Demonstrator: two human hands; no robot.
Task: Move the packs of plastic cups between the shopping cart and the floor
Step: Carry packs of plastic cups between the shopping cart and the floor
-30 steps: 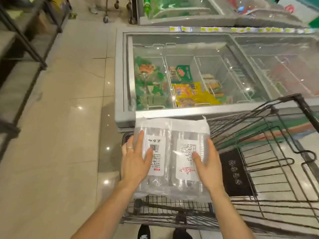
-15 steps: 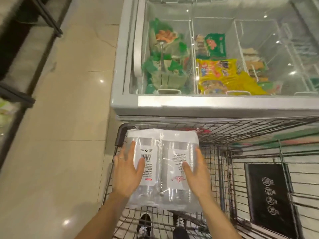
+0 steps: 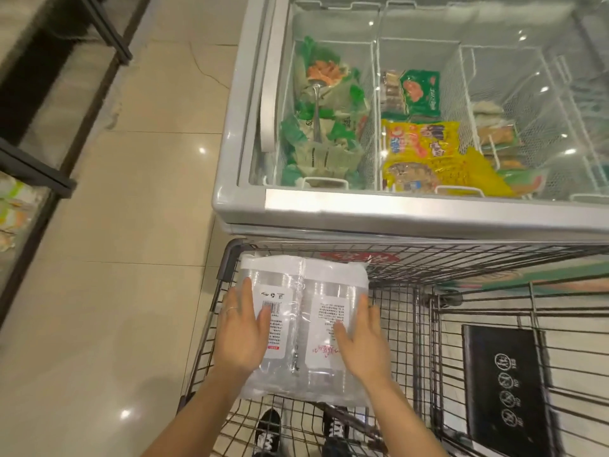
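Two clear packs of plastic cups [image 3: 301, 321], wrapped side by side with white labels, are held between my hands inside the left end of the wire shopping cart [image 3: 412, 324]. My left hand [image 3: 242, 331] presses on the left pack, a ring on one finger. My right hand [image 3: 362, 341] presses on the right pack. The packs' lower end is near the cart's wire bottom; whether it rests there I cannot tell.
A chest freezer [image 3: 395, 212] with glass lids and frozen food bags stands directly beyond the cart. Beige tiled floor [image 3: 125, 291] lies to the left, with dark shelving [image 3: 36, 173] along its far left. A black mat [image 3: 504, 387] shows through the cart. My shoes [image 3: 268, 433] show below.
My hands have lowered the packs from above the cart's rim down into its left end. My view has tilted downward and closer to the freezer.
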